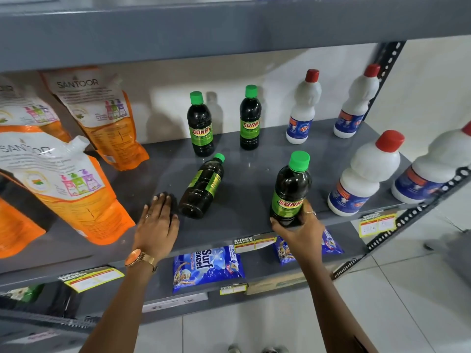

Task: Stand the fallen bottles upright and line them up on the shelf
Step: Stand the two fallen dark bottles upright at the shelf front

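Note:
On the grey shelf (242, 220), one dark Sunny bottle with a green cap (202, 186) lies on its side, cap pointing away to the back right. My left hand (158, 225) rests flat and open on the shelf just left of its base, not gripping it. My right hand (299, 229) grips the lower part of another dark Sunny bottle (290, 189), held upright near the shelf's front edge. Two more Sunny bottles stand upright further back, one at the left (200, 124) and one at the right (250, 118).
White bottles with red caps (364, 174) stand at the right, some at the back (304, 108). Orange Santoor refill pouches (66, 184) crowd the left. A shelf board (229, 29) hangs overhead. Blue Surf Excel packets (207, 268) lie on the shelf below.

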Demonstrator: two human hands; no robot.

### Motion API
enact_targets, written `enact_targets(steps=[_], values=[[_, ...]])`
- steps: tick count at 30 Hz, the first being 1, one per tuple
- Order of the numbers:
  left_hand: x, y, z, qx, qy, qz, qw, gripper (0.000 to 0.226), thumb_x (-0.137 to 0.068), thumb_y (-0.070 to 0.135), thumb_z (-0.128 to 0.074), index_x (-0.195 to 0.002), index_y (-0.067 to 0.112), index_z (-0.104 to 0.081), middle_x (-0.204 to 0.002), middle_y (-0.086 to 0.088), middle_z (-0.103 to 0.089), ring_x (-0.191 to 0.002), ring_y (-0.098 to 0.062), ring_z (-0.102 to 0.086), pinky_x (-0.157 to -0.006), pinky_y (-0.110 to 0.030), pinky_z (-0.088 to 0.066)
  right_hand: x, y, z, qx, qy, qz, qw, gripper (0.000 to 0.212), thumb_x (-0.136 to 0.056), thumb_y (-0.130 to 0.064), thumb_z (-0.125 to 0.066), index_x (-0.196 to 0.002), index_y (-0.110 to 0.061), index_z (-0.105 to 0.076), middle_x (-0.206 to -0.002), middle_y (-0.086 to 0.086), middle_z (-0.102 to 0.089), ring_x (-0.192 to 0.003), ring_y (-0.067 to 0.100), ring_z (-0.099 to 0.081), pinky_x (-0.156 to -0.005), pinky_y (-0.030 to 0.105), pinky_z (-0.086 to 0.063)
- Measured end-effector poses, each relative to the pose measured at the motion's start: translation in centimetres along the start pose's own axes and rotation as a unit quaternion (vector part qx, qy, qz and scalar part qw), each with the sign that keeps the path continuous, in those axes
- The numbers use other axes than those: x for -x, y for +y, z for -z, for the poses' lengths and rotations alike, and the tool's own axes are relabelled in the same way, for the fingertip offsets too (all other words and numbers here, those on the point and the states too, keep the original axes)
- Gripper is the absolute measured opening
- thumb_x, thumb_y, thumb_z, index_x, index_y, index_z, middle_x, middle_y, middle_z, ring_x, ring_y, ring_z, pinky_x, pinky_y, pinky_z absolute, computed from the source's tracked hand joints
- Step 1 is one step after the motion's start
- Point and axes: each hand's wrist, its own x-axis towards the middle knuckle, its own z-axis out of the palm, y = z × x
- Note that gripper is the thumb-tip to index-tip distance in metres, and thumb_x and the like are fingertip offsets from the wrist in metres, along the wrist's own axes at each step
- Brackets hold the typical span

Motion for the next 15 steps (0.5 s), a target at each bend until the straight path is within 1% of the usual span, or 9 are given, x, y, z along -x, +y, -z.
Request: enact_targets(steps=[5, 7, 9, 10, 11, 12, 13, 14, 15], values=[[0.1, 0.2, 0.1, 0.003, -0.003, 0.002, 1.000, 0.062, -0.088, 0.033, -0.027, -0.139, -0.001, -0.028, -0.148, -0.021, -0.029, -0.139, -0.030, -0.018, -0.113, -0.043, -0.008, 0.0, 0.3, 0.1, 0.009, 0.009, 0.006, 1.000, 0.073, -0.063, -0.033, -0.083, -0.127, -0.017, -0.051, -0.110, -0.001, -0.068, -0.100, 0.016, -0.066, -0.087, 0.042, -0.056], [0.1, 0.2, 0.1, 0.006, -0.004, 0.004, 1.000, 0.062, -0.087, 0.032, -0.027, -0.139, -0.001, -0.029, -0.148, -0.021, -0.029, -0.139, -0.030, -0.018, -0.113, -0.043, -0.009, 0.0, 0.4, 0.0, 0.023, 0.010, 0.012, 1.000, 0.077, -0.064, -0.032, -0.083, -0.131, -0.017, -0.048, -0.113, 0.002, -0.067, -0.103, 0.017, -0.064, -0.089, 0.044, -0.055], [0.0, 0.2, 0.1, 0.007, -0.006, 0.006, 1.000, 0.062, -0.088, 0.033, -0.027, -0.139, -0.001, -0.028, -0.148, -0.021, -0.029, -0.139, -0.030, -0.018, -0.114, -0.044, -0.009, 0.0, 0.5, 0.0, 0.031, 0.000, 0.006, 0.999, 0.098, -0.063, -0.032, -0.085, -0.145, -0.016, -0.032, -0.128, 0.005, -0.062, -0.117, 0.019, -0.059, -0.098, 0.042, -0.050], [0.0, 0.2, 0.1, 0.007, -0.006, 0.006, 1.000, 0.062, -0.088, 0.033, -0.026, -0.139, -0.001, -0.028, -0.148, -0.021, -0.029, -0.139, -0.030, -0.018, -0.114, -0.044, -0.009, 0.3, 0.3, 0.0, 0.021, 0.000, 0.003, 1.000, 0.111, -0.063, -0.032, -0.087, -0.150, -0.017, -0.020, -0.138, 0.005, -0.054, -0.125, 0.019, -0.052, -0.104, 0.039, -0.045], [0.1, 0.2, 0.1, 0.007, -0.005, 0.006, 1.000, 0.062, -0.087, 0.034, -0.025, -0.139, -0.001, -0.029, -0.147, -0.021, -0.030, -0.139, -0.030, -0.018, -0.114, -0.044, -0.009, 1.0, 0.3, 0.0, 0.000, 0.012, -0.003, 1.000, 0.118, -0.062, -0.034, -0.088, -0.152, -0.019, -0.013, -0.146, 0.004, -0.046, -0.132, 0.017, -0.046, -0.107, 0.036, -0.041], [0.1, 0.2, 0.1, 0.006, -0.004, 0.007, 1.000, 0.064, -0.087, 0.035, -0.023, -0.139, -0.002, -0.029, -0.147, -0.021, -0.030, -0.139, -0.030, -0.019, -0.114, -0.044, -0.010, 2.2, 0.0, -0.2, -0.026, 0.039, -0.012, 0.999, 0.117, -0.062, -0.037, -0.087, -0.151, -0.019, -0.014, -0.147, 0.003, -0.043, -0.133, 0.015, -0.043, -0.108, 0.035, -0.040], [0.1, 0.2, 0.2, 0.005, -0.004, 0.008, 1.000, 0.066, -0.087, 0.038, -0.020, -0.138, -0.002, -0.029, -0.147, -0.022, -0.031, -0.139, -0.030, -0.019, -0.113, -0.044, -0.010, 3.8, -0.3, -0.5, -0.054, 0.074, -0.022, 0.996, 0.106, -0.065, -0.040, -0.084, -0.148, -0.018, -0.023, -0.142, 0.002, -0.046, -0.128, 0.014, -0.046, -0.105, 0.035, -0.043], [0.2, 0.3, 0.2, 0.003, -0.005, 0.006, 1.000, 0.068, -0.086, 0.040, -0.018, -0.138, -0.002, -0.030, -0.146, -0.022, -0.031, -0.138, -0.031, -0.020, -0.113, -0.044, -0.011, 5.7, -0.5, -0.9, -0.068, 0.102, -0.016, 0.992, 0.086, -0.070, -0.044, -0.080, -0.139, -0.018, -0.036, -0.131, 0.000, -0.051, -0.118, 0.013, -0.051, -0.099, 0.037, -0.048], [0.2, 0.4, 0.2, 0.001, -0.006, 0.004, 1.000, 0.069, -0.085, 0.041, -0.016, -0.138, -0.002, -0.029, -0.146, -0.022, -0.031, -0.138, -0.030, -0.020, -0.113, -0.044, -0.011, 7.7, -0.9, -1.4, -0.063, 0.100, 0.010, 0.993, 0.066, -0.075, -0.047, -0.074, -0.127, -0.022, -0.044, -0.118, -0.003, -0.054, -0.105, 0.009, -0.053, -0.091, 0.036, -0.051]])
